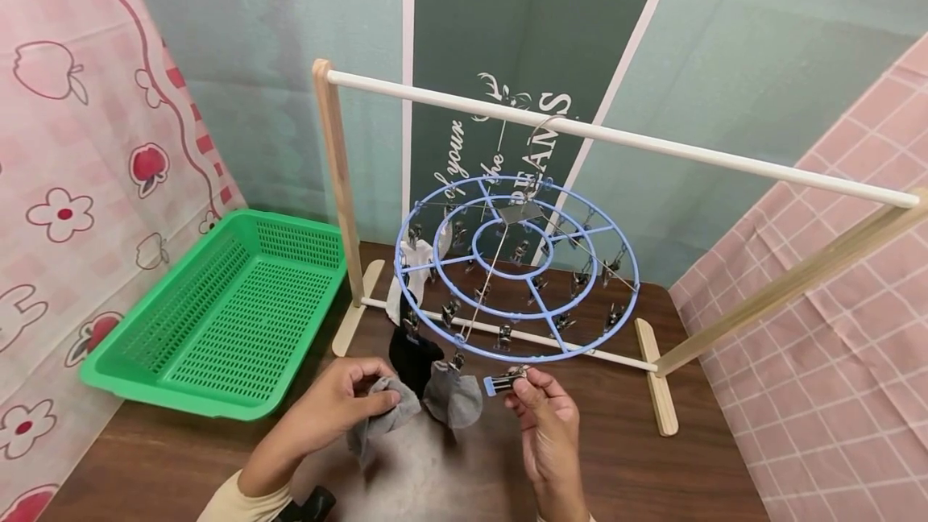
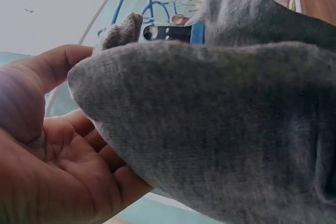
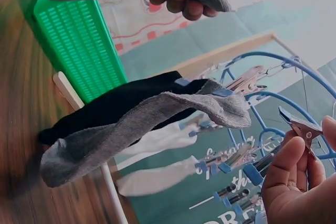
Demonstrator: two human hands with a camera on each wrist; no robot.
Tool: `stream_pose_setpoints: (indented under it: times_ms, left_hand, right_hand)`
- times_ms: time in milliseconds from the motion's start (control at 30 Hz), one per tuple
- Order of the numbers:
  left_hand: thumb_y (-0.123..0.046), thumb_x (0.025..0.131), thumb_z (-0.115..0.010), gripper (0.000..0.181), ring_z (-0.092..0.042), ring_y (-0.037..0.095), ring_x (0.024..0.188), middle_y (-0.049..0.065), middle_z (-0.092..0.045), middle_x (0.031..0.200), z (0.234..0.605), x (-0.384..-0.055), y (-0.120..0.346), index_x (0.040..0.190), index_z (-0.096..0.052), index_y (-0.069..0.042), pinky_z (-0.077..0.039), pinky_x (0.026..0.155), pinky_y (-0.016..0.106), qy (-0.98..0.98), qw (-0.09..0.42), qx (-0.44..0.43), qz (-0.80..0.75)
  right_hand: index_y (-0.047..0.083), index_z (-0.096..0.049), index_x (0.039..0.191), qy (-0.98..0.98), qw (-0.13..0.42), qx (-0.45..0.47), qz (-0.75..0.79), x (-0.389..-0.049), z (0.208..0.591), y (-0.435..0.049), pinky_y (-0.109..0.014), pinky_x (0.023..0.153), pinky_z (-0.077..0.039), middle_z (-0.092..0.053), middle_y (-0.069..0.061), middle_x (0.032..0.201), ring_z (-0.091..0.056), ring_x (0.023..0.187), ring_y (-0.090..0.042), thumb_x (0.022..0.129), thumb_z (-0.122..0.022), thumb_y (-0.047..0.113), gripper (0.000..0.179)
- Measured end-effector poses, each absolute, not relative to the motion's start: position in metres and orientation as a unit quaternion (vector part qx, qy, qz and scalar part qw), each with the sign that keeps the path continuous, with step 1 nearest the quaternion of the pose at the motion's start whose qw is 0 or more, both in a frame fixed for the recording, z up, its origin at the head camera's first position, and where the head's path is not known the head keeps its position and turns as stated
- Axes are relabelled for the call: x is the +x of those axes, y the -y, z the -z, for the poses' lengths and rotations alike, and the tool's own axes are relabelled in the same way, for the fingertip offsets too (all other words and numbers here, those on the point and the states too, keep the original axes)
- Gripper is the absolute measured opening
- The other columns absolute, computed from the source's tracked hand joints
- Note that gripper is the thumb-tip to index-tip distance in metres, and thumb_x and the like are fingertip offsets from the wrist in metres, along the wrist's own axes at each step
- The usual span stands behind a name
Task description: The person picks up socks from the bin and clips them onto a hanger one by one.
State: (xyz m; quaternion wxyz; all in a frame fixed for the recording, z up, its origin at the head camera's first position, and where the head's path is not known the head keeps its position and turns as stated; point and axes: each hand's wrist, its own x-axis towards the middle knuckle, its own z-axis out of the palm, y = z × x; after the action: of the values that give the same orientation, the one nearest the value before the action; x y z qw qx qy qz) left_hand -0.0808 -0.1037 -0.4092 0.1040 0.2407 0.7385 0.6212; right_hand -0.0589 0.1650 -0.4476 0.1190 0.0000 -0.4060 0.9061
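My left hand (image 1: 337, 405) pinches a grey sock (image 1: 387, 417) at its upper part, and the rest of it droops over the table. In the left wrist view the sock (image 2: 210, 124) fills most of the picture. My right hand (image 1: 547, 425) pinches a metal clip (image 1: 500, 383) with blue tips, at the near edge of a round blue clip hanger (image 1: 518, 357). The clip (image 3: 304, 127) has nothing in its mouth. Between the hands, another grey sock (image 1: 453, 401) hangs from a neighbouring clip, beside a black sock (image 1: 415, 357).
White socks (image 1: 409, 280) hang at the hanger's left side. The hanger hangs from the white rod (image 1: 631, 139) of a wooden stand, whose feet rest on the brown table (image 1: 710, 457). A green basket (image 1: 246, 321) stands at left. Several bare clips dangle from the rings.
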Motion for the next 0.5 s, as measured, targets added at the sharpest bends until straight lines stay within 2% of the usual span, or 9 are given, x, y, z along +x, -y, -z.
stream_pose_setpoints:
  times_ms: [233,500]
  left_hand:
    - [-0.004,0.087,-0.067,0.002,-0.048,0.004,0.064,-0.005,-0.055,0.072,0.413,-0.083,0.101,0.089,-0.067,-0.004,-0.041,0.054,0.022,-0.753,0.097,0.232,-0.609]
    - [-0.006,0.086,-0.069,0.008,-0.051,0.004,0.064,-0.002,-0.063,0.075,0.418,-0.087,0.099,0.091,-0.071,0.000,-0.043,0.054,0.020,-0.748,0.094,0.224,-0.618]
  right_hand:
    - [0.005,-0.066,0.089,0.420,0.108,0.008,-0.901,-0.060,0.448,-0.157,-0.022,0.062,-0.052,-0.070,-0.008,0.088,-0.064,0.070,-0.012,0.087,-0.049,-0.019,0.030]
    - [0.007,-0.064,0.089,0.441,0.094,0.008,-0.893,-0.061,0.447,-0.147,-0.022,0.062,-0.051,-0.069,-0.006,0.088,-0.062,0.071,-0.011,0.087,-0.052,-0.017,0.027]
